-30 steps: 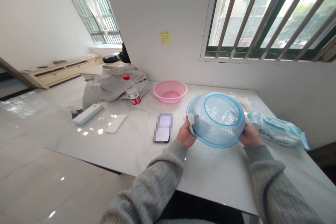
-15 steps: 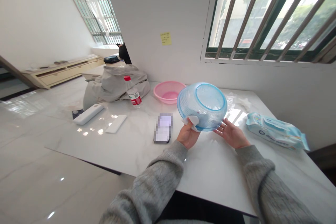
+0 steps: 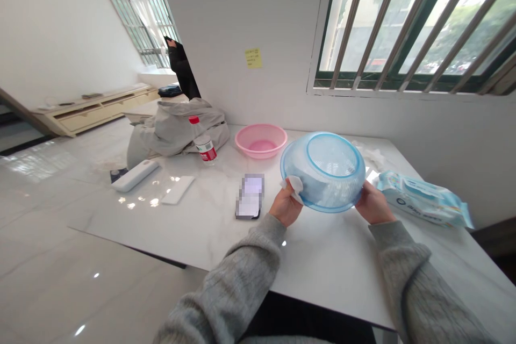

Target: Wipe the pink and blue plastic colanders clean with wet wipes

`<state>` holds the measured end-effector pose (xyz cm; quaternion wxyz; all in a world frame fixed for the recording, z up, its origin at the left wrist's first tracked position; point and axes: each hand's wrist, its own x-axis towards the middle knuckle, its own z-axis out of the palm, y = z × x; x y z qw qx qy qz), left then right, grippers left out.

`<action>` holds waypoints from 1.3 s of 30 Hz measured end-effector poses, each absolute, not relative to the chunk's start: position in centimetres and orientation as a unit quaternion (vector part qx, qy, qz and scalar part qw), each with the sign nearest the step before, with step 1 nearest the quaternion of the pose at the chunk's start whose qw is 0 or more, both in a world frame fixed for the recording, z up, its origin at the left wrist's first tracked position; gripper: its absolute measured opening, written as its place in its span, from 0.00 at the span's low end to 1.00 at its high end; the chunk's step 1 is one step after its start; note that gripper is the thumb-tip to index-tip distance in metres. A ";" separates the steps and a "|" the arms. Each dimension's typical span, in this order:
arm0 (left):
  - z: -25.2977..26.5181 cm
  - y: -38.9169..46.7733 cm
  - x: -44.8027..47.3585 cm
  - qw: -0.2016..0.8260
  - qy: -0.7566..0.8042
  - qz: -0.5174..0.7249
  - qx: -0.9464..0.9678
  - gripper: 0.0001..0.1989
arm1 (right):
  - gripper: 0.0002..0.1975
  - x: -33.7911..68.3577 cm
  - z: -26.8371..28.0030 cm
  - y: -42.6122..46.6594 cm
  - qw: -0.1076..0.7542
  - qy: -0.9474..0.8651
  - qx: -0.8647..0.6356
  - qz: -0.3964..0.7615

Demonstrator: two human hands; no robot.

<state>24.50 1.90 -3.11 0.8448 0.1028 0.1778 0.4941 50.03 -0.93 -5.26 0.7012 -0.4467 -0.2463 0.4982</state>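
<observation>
A translucent blue plastic basket (image 3: 322,172), with what looks like a perforated base, is held bottom-up above the table. My left hand (image 3: 287,207) grips its left rim, with a white wipe (image 3: 295,187) pinched between the fingers and the plastic. On the opposite side, my right hand (image 3: 374,204) closes on the right rim, its fingertips partly hidden behind the basket. A pink basin (image 3: 261,141) stands on the table behind and to the left. Left of my left hand lies a phone (image 3: 250,197) with a blurred screen.
A blue pack of wipes (image 3: 423,199) lies at the right. Towards the left are a red-capped bottle (image 3: 205,142), a grey cloth bag (image 3: 173,126), a long white case (image 3: 136,175) and a flat white piece (image 3: 178,190). A person's dark sleeve (image 3: 183,70) shows beyond the wall.
The basket has shifted right and slightly down. My right hand, previously with fingers spread beside it, now grips its right rim. The dark sleeve in the background has risen.
</observation>
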 end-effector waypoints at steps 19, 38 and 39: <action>-4.2 1.4 25.1 0.841 0.138 0.490 0.184 0.12 | 0.14 46.4 -5.1 -2.2 0.577 -0.283 -0.378 0.666; -3.4 1.8 24.1 0.853 0.163 0.470 0.156 0.17 | 0.11 48.5 -5.3 -1.6 0.661 -0.204 -0.393 0.606; -3.5 1.8 24.0 0.860 0.152 0.460 0.161 0.18 | 0.11 48.4 -5.3 -1.6 0.665 -0.197 -0.389 0.607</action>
